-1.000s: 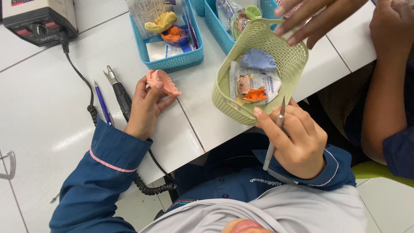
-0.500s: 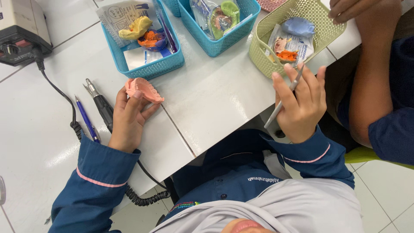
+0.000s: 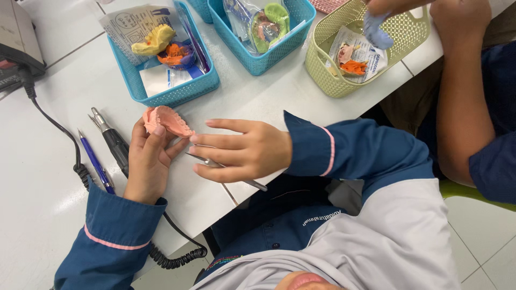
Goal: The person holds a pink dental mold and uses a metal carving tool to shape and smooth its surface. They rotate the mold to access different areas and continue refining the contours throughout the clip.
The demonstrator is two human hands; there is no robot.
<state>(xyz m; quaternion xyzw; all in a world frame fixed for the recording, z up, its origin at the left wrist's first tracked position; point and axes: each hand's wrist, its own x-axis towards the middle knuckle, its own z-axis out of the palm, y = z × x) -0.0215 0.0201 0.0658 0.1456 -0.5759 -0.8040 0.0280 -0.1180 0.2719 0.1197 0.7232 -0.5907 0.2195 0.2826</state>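
the left hand [image 3: 148,161] grips the pink wax denture base [image 3: 165,120], so the right hand [image 3: 244,150] (apparently pinching a thin metal carving tool [image 3: 228,168]) should approach steadily.

A dental lab: pink denture model [image 3: 166,121], baskets [image 3: 166,91] of impressions.

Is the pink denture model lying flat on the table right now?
No, the left hand holds the pink denture model up off the white table.
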